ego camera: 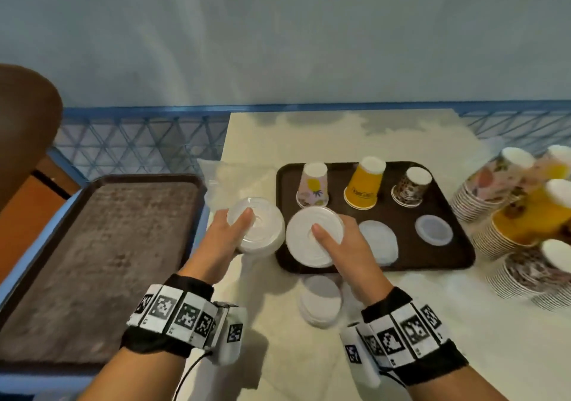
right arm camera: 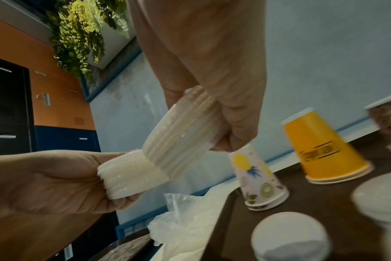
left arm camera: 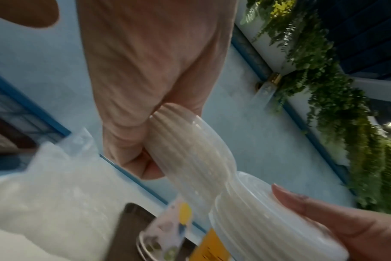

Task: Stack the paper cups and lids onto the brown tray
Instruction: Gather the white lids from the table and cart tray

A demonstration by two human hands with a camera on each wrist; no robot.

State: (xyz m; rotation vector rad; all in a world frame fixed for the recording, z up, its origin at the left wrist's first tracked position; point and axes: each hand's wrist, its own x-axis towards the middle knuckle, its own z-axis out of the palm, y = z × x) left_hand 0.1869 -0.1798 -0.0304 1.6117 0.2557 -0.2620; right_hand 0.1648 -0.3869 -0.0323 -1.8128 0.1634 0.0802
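Above table (ego camera: pixel 401 323), both hands' fingers (ego camera: pixel 323 234) curl round white lid stacks (ego camera: pixel 313 237).

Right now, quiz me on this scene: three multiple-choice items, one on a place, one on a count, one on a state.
1. Where does the yellow cup stand?
A. On the grey mat at the left
B. On the brown tray, between two patterned cups
C. On the table in front of the tray

2. How many cups stand on the brown tray?
A. One
B. Three
C. Five

3. What is the left hand doing?
A. Gripping a stack of white lids
B. Lying flat on the table
C. Holding a yellow cup

Answers:
1. B: it stands between the pineapple cup and the dark patterned cup.
2. B: three upside-down cups line the tray's far side.
3. A: the wrist views show its fingers curled round the stack, while the right hand grips another lid stack.
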